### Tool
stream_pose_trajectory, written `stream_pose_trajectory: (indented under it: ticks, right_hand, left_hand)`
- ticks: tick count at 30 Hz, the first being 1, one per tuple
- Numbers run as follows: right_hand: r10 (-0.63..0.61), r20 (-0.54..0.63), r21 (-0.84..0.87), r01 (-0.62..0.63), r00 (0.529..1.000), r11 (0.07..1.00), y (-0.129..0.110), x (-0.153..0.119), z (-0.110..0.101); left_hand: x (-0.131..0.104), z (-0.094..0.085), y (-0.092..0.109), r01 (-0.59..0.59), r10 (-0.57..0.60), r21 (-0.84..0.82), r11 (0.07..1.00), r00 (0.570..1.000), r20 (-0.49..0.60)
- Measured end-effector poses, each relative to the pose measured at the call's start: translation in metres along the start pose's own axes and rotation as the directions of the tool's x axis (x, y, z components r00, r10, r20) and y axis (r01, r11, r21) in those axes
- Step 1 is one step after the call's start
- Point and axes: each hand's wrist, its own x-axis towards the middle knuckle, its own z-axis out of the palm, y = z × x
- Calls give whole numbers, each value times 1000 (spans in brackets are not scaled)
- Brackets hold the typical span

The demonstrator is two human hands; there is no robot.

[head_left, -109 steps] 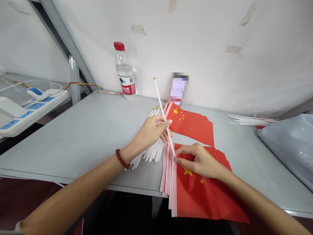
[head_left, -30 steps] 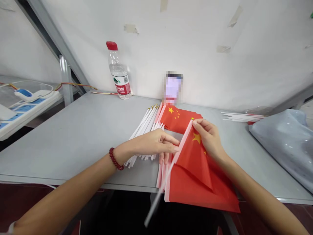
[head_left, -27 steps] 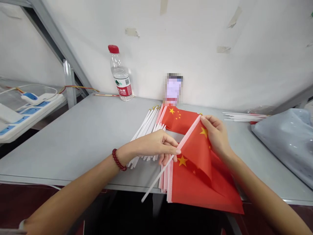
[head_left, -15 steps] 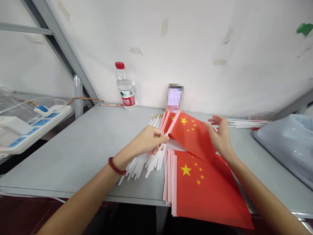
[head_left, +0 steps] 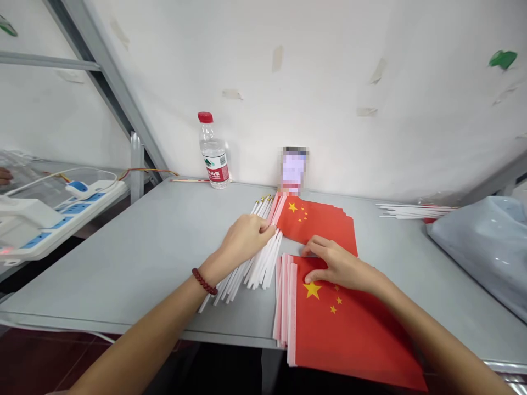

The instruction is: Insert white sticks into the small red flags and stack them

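Observation:
My left hand (head_left: 247, 236), with a dark red bead bracelet on its wrist, is closed in a pinch at the lower end of the pale sleeve of a small red flag (head_left: 325, 219) at the back. That flag lies on others, and sticks come out below the sleeves. Around and under this hand are several white plastic flagsticks (head_left: 263, 269) with gold tips. My right hand (head_left: 340, 266) hovers at or touches the upper part of the front stack of red flags (head_left: 354, 340); its thumb and fingers are curved and apart, with nothing between them.
A water bottle (head_left: 214, 159) with a red cap stands by the wall. A blurred phone (head_left: 293, 170) leans there too. White sticks (head_left: 411, 210) and a grey plastic bag (head_left: 486, 247) are at right. At left lies a power strip (head_left: 78, 211); part of another person's hand (head_left: 5, 175) shows beyond.
The upper flag has come down flat onto the back pile. My right hand has moved left and toward me, onto or over the front stack. My left hand stays near the sleeve.

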Motion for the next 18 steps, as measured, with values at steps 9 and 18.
stream_pose_trajectory:
  ticks: [9,18]
  right_hand:
    - [-4,18,56,3,1000,998,-1,1,4]
    - [-21,-44,197,29,999,980,-9,-1,6]
  left_hand:
    - [8,-20,-14,202,-192,290,935,979,-61]
    - [12,-24,-33,268,-275,104,958,959,62]
